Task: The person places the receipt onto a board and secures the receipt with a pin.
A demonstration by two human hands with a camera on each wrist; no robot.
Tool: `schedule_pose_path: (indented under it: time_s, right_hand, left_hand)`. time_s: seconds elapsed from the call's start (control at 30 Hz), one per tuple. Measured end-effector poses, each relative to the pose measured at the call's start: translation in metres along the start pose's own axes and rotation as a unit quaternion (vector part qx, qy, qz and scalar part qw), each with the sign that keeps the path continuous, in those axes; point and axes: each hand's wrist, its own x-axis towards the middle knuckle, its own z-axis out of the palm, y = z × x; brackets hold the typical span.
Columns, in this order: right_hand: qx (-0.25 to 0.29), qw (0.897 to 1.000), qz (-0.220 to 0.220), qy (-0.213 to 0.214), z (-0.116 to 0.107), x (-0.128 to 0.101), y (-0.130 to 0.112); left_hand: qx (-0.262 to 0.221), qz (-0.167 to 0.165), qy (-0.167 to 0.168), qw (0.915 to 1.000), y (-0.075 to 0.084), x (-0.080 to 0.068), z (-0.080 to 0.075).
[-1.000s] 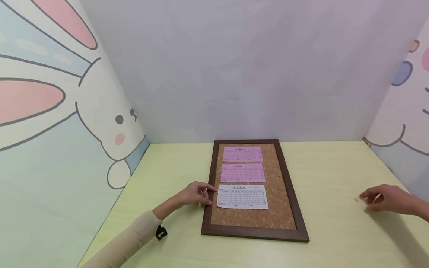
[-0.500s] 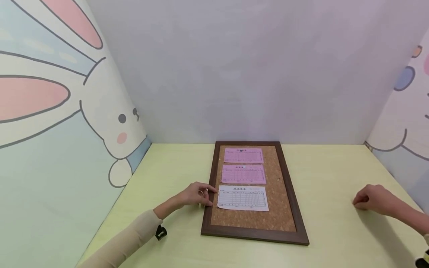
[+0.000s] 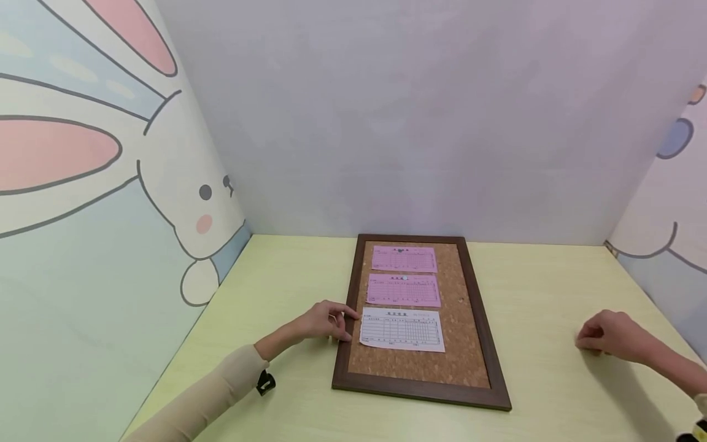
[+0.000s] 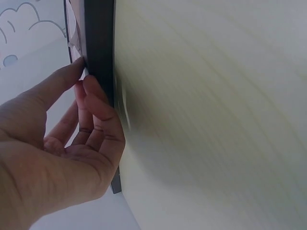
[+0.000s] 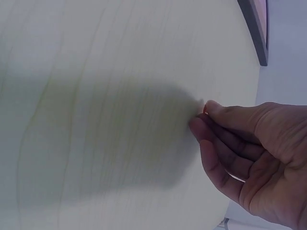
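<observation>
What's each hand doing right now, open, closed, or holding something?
Left hand: open, straight fingers resting on the cork board's frame.
Right hand: fingertips pinch a small orange-tipped thing, probably a pushpin, on the table.

Print on white form (image 3: 402,329) too small to read. Tiny orange object (image 5: 205,110) at right hand (image 5: 249,158) fingertips, identity unclear; head view hides it. Wrist views blurred; corkboard frame (image 4: 99,52) cut off.

Bare table (image 3: 541,288) is lying open between the cork board (image 3: 469,344) and the right hand (image 3: 613,334). Walls are closing three sides.
</observation>
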Motion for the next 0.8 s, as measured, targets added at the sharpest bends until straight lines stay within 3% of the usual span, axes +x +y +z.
schedule_pose_path:
  time_s: [0.13,0.23,0.43,0.8]
  right_hand:
    - [0.073,0.997,-0.016,-0.016,0.009,0.011,-0.007]
    - [0.097,0.995,-0.032,-0.015,0.017,0.022,-0.013]
    - [0.110,0.994,-0.018,-0.012,0.029,0.041,-0.024]
    - [0.078,0.997,-0.014,0.014,0.029,0.042,-0.030]
  left_hand:
    - [0.000,0.003,-0.003,1.0000,0.000,0.001,0.000]
    - [0.003,0.008,-0.004,1.0000,0.001,0.001,-0.001]
    - [0.005,0.010,-0.003,0.9999,0.003,0.003,-0.001]
    - [-0.004,0.005,-0.002,1.0000,0.000,0.002,-0.001]
